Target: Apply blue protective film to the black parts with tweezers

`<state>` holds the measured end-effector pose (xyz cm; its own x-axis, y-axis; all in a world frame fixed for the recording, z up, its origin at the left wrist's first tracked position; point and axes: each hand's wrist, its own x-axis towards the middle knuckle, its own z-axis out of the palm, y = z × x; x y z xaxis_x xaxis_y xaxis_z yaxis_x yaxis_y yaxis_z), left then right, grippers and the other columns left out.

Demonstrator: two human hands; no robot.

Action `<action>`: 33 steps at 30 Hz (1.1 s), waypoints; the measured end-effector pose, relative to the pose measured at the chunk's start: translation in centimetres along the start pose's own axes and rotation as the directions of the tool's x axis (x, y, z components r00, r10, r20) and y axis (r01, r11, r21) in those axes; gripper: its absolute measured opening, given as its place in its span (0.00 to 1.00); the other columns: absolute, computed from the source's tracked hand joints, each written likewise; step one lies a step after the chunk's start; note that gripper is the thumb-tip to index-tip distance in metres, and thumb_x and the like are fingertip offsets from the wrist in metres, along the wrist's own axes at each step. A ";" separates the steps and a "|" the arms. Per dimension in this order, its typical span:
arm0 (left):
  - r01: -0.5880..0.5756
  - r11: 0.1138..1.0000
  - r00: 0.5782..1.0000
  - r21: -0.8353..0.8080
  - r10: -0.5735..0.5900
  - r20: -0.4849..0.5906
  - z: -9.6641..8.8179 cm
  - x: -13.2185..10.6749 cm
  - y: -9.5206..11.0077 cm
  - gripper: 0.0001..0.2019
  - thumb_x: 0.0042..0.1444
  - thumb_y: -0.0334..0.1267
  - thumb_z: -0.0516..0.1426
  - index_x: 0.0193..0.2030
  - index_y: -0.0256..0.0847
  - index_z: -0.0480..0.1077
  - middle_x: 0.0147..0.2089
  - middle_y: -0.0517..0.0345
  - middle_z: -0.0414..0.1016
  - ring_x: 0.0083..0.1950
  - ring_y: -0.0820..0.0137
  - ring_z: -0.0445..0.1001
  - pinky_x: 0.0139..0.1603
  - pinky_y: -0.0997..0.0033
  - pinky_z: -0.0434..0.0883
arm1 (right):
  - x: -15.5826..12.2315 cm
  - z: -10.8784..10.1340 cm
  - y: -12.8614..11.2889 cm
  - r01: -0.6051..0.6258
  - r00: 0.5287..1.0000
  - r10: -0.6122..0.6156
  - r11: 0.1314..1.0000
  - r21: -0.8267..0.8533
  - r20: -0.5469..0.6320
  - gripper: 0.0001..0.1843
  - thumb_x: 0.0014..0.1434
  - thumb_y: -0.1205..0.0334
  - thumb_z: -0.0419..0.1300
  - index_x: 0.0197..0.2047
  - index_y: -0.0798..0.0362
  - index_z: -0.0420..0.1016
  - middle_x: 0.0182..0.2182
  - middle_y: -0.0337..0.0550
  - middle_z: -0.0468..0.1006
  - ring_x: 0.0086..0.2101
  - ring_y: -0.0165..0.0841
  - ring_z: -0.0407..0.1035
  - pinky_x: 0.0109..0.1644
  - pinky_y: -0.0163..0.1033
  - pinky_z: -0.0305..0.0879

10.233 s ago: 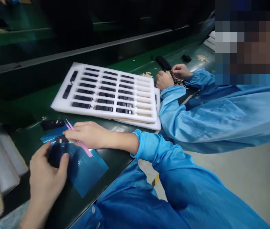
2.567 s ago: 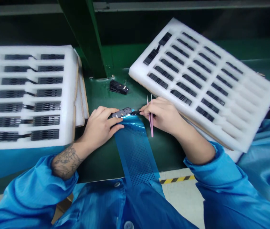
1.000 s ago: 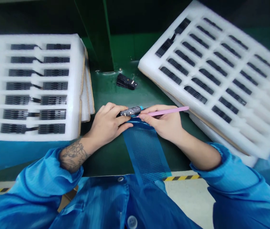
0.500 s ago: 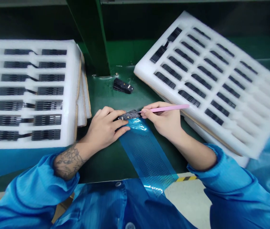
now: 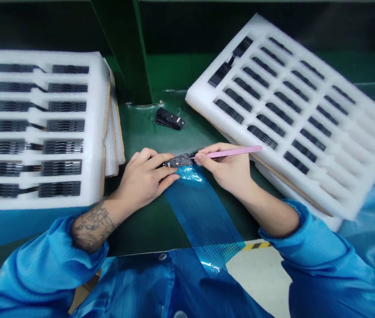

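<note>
My left hand (image 5: 143,176) pinches a small black part (image 5: 178,160) between thumb and fingers, holding it at the top end of a blue perforated film strip (image 5: 204,216) on the green bench. My right hand (image 5: 229,170) grips pink tweezers (image 5: 234,152), whose tips touch the right end of the black part. Both hands meet at the bench's middle.
A white foam tray (image 5: 41,128) with black parts in slots lies at the left, on a stack. A second foam tray (image 5: 293,110) lies tilted at the right. A loose black part (image 5: 170,119) sits behind the hands by a green post (image 5: 124,48).
Ten seconds ago I faced a co-worker at the right; since then my view has turned to the bench. Over the last second the hands and tweezers stayed on the black part with almost no movement.
</note>
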<state>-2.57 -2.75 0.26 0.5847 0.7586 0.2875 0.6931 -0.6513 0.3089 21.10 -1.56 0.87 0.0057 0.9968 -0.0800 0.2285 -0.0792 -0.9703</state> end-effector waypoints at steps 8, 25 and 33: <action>0.013 1.000 1.000 -0.011 -0.013 0.006 0.1 0.0 0.0 0.08 0.64 0.44 0.61 0.46 0.50 0.81 0.58 0.59 0.79 0.50 0.62 0.70 0.48 0.56 0.70 | 0.0 -0.1 0.0 0.018 1.000 -0.018 0.999 -0.042 0.008 0.08 0.53 0.57 0.72 0.32 0.52 0.82 0.29 0.43 0.84 0.29 0.34 0.76 0.32 0.39 0.72; 0.025 1.000 1.000 -0.019 -0.025 0.005 0.0 0.2 0.2 0.08 0.65 0.43 0.60 0.44 0.48 0.82 0.57 0.59 0.79 0.49 0.62 0.71 0.48 0.56 0.72 | 0.0 0.0 0.3 0.110 0.994 -0.110 0.988 -0.104 0.004 0.04 0.55 0.60 0.71 0.32 0.50 0.83 0.30 0.41 0.84 0.29 0.33 0.76 0.31 0.38 0.71; 0.034 0.999 0.999 -0.027 -0.034 -0.006 0.0 0.1 0.2 0.07 0.64 0.41 0.61 0.45 0.49 0.82 0.57 0.59 0.79 0.50 0.62 0.71 0.48 0.55 0.72 | 0.1 -0.2 0.0 0.080 0.997 -0.080 0.993 -0.091 0.005 0.06 0.53 0.58 0.72 0.31 0.51 0.82 0.29 0.42 0.84 0.28 0.33 0.75 0.30 0.38 0.71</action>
<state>-2.37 -2.76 0.31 0.5585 0.7801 0.2820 0.7006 -0.6257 0.3431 21.29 -1.43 0.90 -0.0173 0.9998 -0.0034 0.3160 0.0023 -0.9488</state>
